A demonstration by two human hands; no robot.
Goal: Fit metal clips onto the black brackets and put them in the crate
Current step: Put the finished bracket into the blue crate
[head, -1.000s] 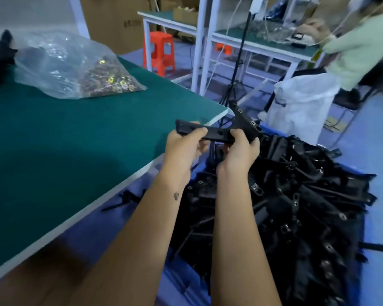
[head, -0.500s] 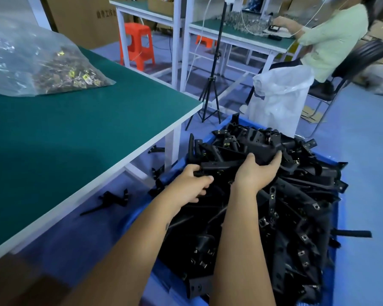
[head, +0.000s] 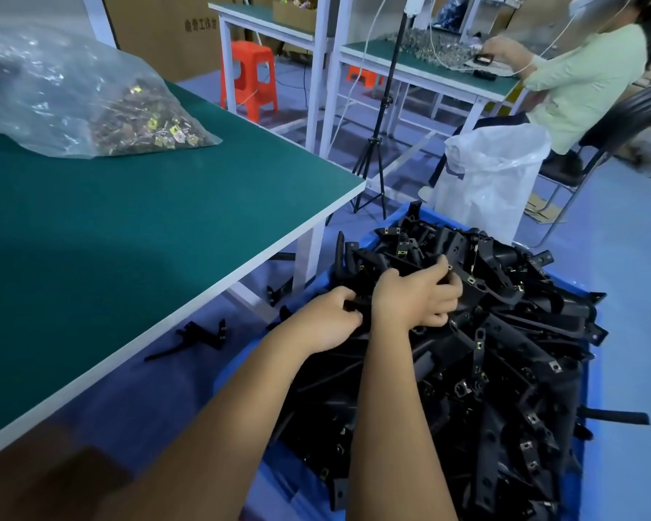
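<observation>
A blue crate (head: 442,216) on the floor is heaped with black brackets (head: 512,370), many with small metal clips on them. Both my hands are down on the near-left top of the heap. My left hand (head: 326,319) curls its fingers round the end of one black bracket (head: 355,305). My right hand (head: 416,297) grips the same bracket further right, fingers bent over it against the pile; most of it is hidden under my hands. A clear bag of metal clips (head: 143,124) lies on the green table (head: 147,238).
Loose brackets (head: 203,338) lie on the floor between the table leg and the crate. Behind the crate stand a white sack (head: 493,182) and a tripod (head: 373,163). A person (head: 583,80) sits at another table at the back right, near an orange stool (head: 249,80).
My hands carried the bracket from above the table corner down onto the heap in the crate. My right hand's fingers have curled tighter over it.
</observation>
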